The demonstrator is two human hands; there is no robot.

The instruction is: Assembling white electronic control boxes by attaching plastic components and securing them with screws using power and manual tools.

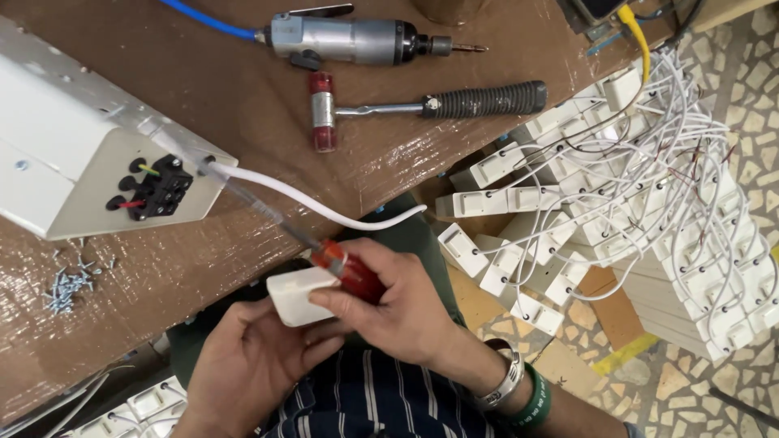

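Red-handled screwdriver (350, 272) sits clamped in your right hand (398, 304) fingers; your left hand (251, 357) (at 7 o'clock) pinches the white plastic block (299, 296).

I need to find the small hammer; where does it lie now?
In the head view the hammer lies on the brown table, upper middle, just below the air screwdriver, its red head pointing left.

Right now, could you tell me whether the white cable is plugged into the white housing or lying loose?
Plugged in: the white cable enters a hole in the white housing end face beside the black terminal block, then runs toward the hands.
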